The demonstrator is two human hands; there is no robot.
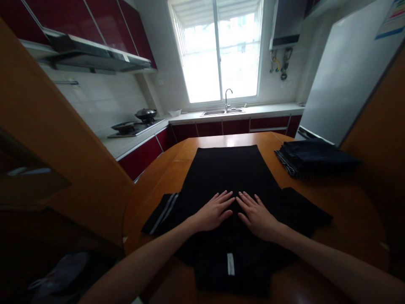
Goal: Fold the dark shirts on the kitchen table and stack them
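A black T-shirt (pixel 228 173) lies spread flat on the round wooden table (pixel 341 198), its collar end with a white label (pixel 230 264) nearest me. Its left sleeve (pixel 164 211) has white stripes. My left hand (pixel 215 211) and my right hand (pixel 256 215) rest side by side on the middle of the shirt. Both lie flat with fingers stretched out and slightly spread, holding nothing.
A stack of folded dark clothes (pixel 311 158) sits at the table's far right. Beyond the table run a kitchen counter with a sink (pixel 223 112), a stove with pans (pixel 136 122) at left and a fridge (pixel 344 76) at right. A wooden panel (pixel 50 143) stands at left.
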